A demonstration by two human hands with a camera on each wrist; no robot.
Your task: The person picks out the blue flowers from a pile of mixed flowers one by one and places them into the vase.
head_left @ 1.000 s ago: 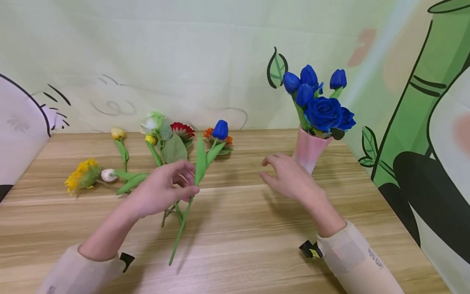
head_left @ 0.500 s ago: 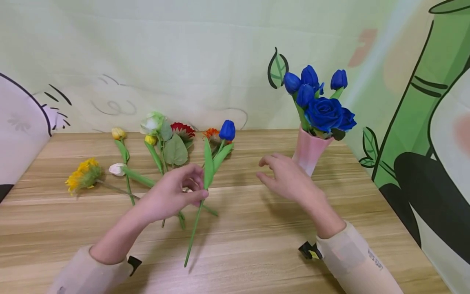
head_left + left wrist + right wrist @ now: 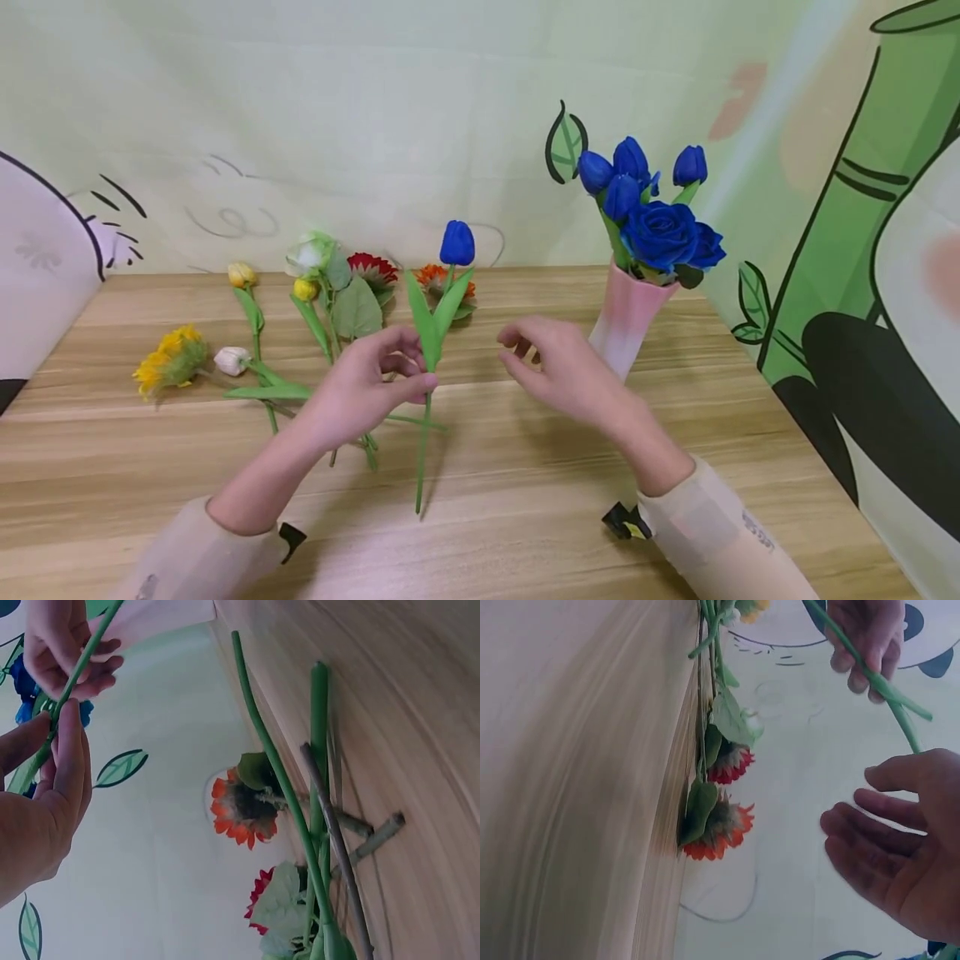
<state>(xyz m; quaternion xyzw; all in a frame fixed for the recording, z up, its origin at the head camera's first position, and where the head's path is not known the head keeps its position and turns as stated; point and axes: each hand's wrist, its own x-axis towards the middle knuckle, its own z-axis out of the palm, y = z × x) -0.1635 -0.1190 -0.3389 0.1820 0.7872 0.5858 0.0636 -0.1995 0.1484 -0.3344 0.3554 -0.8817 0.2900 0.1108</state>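
Between thumb and fingers, my left hand (image 3: 367, 385) pinches the green stem of a blue artificial tulip (image 3: 457, 242). The flower stands nearly upright above the table, stem end down. My right hand (image 3: 570, 367) hovers to its right, fingers loosely bent and holding nothing; in the right wrist view a gap separates that hand (image 3: 907, 847) from the stem (image 3: 904, 724). Just behind the right hand stands a pink and white vase (image 3: 636, 308), partly hidden by it. Blue tulips (image 3: 621, 197) and blue roses (image 3: 662, 233) fill the vase.
Left of the vase lie several flowers: a sunflower (image 3: 171, 360), a white tulip (image 3: 232, 360), yellow tulips (image 3: 242, 274), a pale green rose (image 3: 311, 254), a red flower (image 3: 372, 270) and an orange one (image 3: 431, 277). A printed cloth (image 3: 375, 125) hangs behind the wooden table (image 3: 510, 517).
My left hand has moved right with the blue tulip, which now stands more upright. The white tulip on the table has shifted. My right hand has come slightly left, towards the tulip.
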